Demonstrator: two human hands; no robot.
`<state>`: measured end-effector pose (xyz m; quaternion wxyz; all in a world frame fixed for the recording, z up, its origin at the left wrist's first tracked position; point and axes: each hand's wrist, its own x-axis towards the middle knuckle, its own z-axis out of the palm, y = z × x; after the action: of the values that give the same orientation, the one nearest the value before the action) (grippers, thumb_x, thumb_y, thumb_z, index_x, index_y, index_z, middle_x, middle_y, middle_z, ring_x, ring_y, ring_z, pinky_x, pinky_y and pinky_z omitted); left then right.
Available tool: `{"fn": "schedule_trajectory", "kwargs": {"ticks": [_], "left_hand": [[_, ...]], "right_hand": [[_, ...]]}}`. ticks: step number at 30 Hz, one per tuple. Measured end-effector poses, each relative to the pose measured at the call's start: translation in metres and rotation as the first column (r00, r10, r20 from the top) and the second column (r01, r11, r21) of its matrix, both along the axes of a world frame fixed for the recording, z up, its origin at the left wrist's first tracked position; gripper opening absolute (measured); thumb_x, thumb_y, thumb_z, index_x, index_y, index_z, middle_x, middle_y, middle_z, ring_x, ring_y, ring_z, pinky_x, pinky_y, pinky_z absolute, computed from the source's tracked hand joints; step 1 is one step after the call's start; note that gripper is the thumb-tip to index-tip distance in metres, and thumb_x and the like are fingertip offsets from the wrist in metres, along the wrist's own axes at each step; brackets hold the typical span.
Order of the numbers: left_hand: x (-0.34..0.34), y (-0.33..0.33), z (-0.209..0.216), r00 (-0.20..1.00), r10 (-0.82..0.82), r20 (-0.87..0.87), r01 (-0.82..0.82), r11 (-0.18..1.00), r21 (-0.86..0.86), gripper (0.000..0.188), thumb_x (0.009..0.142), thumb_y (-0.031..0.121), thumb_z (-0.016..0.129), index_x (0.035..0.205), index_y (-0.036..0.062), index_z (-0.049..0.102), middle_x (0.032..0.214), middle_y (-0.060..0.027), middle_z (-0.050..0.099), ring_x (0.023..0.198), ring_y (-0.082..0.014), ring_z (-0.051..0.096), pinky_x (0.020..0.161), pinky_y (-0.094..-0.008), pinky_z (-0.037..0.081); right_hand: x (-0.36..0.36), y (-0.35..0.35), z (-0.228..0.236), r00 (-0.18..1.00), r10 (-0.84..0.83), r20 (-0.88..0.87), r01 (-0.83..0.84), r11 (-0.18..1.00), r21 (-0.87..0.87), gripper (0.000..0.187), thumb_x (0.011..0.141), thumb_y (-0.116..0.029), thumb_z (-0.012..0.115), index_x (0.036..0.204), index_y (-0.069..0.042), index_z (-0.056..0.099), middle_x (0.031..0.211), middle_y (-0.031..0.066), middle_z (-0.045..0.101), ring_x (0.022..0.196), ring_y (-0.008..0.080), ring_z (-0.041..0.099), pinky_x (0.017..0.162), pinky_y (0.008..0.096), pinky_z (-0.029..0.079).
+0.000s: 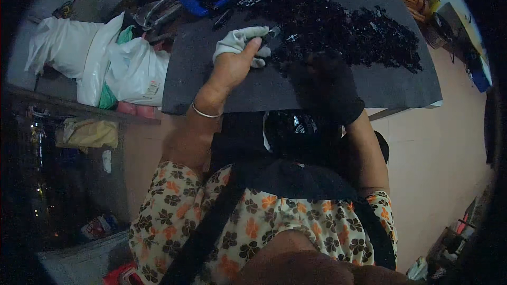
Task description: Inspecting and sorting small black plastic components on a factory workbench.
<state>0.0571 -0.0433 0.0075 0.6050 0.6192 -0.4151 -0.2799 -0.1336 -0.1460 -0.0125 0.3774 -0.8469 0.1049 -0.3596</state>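
Through my feed, the left hand (237, 55) — pale fabric over its fingers (245, 34), thumb bare — pinches a small glossy piece (272, 34) over the matte grey table (193, 68), beside a jagged, shiny black heap (364, 34). The black-gloved right hand (321, 79) is near the heap; its grip I cannot tell.

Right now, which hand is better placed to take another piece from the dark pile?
Probably the right hand: it is by the near edge of the dark pile, while the left hand pinches a small piece. Darkness hides whether the right holds anything.
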Motion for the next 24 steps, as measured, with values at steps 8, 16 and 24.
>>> {"fn": "schedule_trajectory", "kwargs": {"ticks": [8, 16, 24], "left_hand": [[-0.011, 0.009, -0.002, 0.979, -0.054, -0.198, 0.055, 0.998, 0.001, 0.024, 0.089, 0.009, 0.049, 0.110, -0.0023, 0.053, 0.099, -0.0109, 0.061, 0.077, -0.0175, 0.063, 0.055, -0.0249, 0.051], [-0.021, 0.012, 0.003, 0.993, -0.098, -0.060, 0.102, 0.993, 0.057, 0.025, 0.086, 0.008, 0.055, 0.110, -0.0002, 0.055, 0.099, -0.0071, 0.061, 0.079, -0.0143, 0.062, 0.060, -0.0224, 0.050], [-0.040, 0.020, 0.007, 0.936, -0.235, 0.263, 0.220, 0.972, 0.089, 0.032, 0.081, 0.002, 0.058, 0.113, 0.0001, 0.054, 0.102, -0.0079, 0.061, 0.080, -0.0083, 0.058, 0.066, -0.0207, 0.048]], "right_hand": [[0.006, 0.012, 0.001, 0.977, -0.201, 0.072, 0.210, 0.838, -0.504, 0.027, 0.075, -0.013, 0.062, 0.101, -0.005, 0.058, 0.089, 0.0132, 0.059, 0.083, 0.0282, 0.059, 0.075, 0.0371, 0.046], [-0.003, 0.010, -0.010, 0.999, 0.023, 0.033, -0.022, 0.999, -0.033, 0.025, 0.077, -0.012, 0.062, 0.100, -0.003, 0.058, 0.085, 0.0098, 0.060, 0.076, 0.0232, 0.059, 0.068, 0.0331, 0.048], [-0.005, 0.018, 0.008, 0.988, 0.150, 0.043, -0.140, 0.728, 0.671, 0.020, 0.084, -0.010, 0.056, 0.103, -0.001, 0.057, 0.075, 0.0042, 0.058, 0.067, 0.0108, 0.055, 0.063, 0.0251, 0.046]]}}
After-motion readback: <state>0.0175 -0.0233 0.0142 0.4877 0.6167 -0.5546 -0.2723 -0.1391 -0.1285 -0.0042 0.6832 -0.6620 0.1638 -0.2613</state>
